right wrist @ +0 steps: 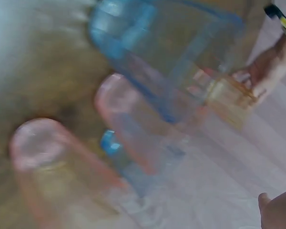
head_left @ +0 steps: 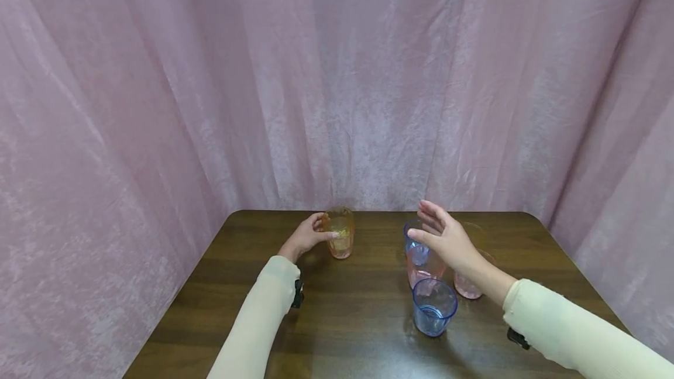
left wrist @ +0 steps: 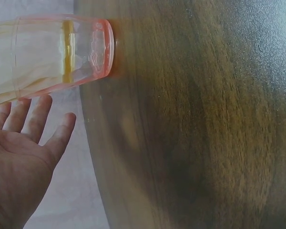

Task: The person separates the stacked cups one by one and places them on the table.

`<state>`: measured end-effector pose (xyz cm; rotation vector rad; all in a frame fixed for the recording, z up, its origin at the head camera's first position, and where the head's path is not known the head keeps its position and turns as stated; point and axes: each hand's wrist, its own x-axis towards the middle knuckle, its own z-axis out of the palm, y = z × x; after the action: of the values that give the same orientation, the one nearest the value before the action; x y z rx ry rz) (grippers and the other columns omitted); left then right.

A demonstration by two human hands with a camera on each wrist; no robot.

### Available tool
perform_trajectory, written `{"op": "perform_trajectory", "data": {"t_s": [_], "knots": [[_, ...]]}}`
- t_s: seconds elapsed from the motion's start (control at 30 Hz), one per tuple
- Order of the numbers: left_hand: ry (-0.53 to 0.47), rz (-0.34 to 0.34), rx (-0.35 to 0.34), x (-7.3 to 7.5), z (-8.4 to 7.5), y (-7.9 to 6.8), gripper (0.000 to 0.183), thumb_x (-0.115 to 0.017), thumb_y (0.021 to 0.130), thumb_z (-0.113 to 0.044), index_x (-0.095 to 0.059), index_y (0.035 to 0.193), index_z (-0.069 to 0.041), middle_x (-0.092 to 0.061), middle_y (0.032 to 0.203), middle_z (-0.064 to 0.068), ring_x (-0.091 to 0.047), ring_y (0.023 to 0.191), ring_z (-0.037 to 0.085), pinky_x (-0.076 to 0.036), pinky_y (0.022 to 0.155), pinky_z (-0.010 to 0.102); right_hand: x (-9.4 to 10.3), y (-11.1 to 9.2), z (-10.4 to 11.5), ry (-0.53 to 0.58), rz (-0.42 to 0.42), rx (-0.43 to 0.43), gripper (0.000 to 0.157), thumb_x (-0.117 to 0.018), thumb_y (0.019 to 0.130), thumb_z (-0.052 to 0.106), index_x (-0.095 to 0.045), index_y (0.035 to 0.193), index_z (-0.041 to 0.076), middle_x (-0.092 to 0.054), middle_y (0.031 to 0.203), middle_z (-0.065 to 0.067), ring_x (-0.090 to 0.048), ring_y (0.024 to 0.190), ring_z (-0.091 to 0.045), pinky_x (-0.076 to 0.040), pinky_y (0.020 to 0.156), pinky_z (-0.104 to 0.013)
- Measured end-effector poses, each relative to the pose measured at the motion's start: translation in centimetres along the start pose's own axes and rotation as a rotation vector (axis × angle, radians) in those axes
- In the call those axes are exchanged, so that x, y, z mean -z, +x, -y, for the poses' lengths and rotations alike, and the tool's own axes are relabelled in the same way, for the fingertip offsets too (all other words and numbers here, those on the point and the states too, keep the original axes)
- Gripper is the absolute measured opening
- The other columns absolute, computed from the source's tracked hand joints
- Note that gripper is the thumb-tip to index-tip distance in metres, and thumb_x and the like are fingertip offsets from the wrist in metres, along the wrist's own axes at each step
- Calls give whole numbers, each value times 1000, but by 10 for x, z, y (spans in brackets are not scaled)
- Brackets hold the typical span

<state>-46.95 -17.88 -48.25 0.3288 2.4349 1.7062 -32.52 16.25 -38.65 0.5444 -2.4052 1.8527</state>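
Note:
My left hand [head_left: 310,235] is at a yellow tumbler [head_left: 337,218] nested in a pink one, its pink base [left wrist: 102,47] on the table. In the left wrist view the fingers [left wrist: 35,117] are spread and fairly straight, with tips right at the tumbler's side; the thumb is mostly out of view. My right hand [head_left: 447,241] is raised with fingers apart, holding nothing. It overlaps a far blue tumbler [head_left: 412,238] and a pink tumbler [head_left: 418,271] in the head view. A nearer blue tumbler [head_left: 433,314] stands in front of them.
Beneath my right forearm stands another pink tumbler [head_left: 467,286], with a yellowish one in it, partly hidden. The brown wooden table [head_left: 342,314] ends at a pink curtain [head_left: 379,104]. The right wrist view is blurred.

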Motion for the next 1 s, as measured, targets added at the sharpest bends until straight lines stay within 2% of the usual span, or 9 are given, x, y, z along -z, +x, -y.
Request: {"op": "perform_trajectory", "data": {"t_s": [0.2, 0.33, 0.47, 0.7, 0.9, 1.0], "knots": [[-14, -3, 18, 0, 3, -1, 77, -79, 86, -17, -38, 149, 0, -44, 149, 21, -40, 137, 40, -35, 112, 50, -20, 36, 22, 26, -12, -14, 84, -72, 93, 32, -22, 157, 7, -27, 160, -11, -30, 145, -30, -31, 115, -45], [-6, 16, 0, 1, 5, -3, 79, -81, 85, -21, -39, 149, 0, -45, 149, 20, -41, 137, 40, -36, 112, 48, -34, 55, 33, 3, 0, -16, 89, -72, 92, 39, -20, 157, 8, -25, 161, -10, -29, 145, -30, -31, 114, -51], [28, 35, -15, 1, 4, -6, 83, -82, 84, -26, -37, 149, 1, -46, 147, 21, -42, 135, 41, -40, 109, 47, -49, 73, 38, -19, 9, -39, 93, -73, 89, 45, -20, 158, 11, -24, 161, -8, -29, 145, -32, -33, 113, -51], [19, 29, 28, -2, 8, -4, 78, -81, 85, -21, -40, 149, -3, -51, 142, 20, -48, 131, 36, -41, 107, 49, -73, 101, 33, -27, 16, -78, 95, -73, 89, 44, -17, 158, 10, -22, 162, -10, -27, 145, -34, -32, 113, -53], [29, 30, 32, -3, 8, -4, 75, -80, 86, -17, -42, 147, -2, -53, 140, 20, -50, 129, 36, -42, 107, 50, -85, 120, 20, -34, -41, -165, 102, -77, 83, 50, -19, 159, 14, -24, 162, -6, -28, 146, -28, -35, 112, -50], [25, 34, 37, -3, 8, -4, 73, -80, 86, -16, -42, 147, -3, -54, 139, 19, -51, 129, 35, -42, 107, 48, -90, 127, 10, -21, -79, -211, 101, -78, 83, 48, -20, 159, 15, -24, 162, -6, -28, 146, -27, -34, 113, -49]]}}
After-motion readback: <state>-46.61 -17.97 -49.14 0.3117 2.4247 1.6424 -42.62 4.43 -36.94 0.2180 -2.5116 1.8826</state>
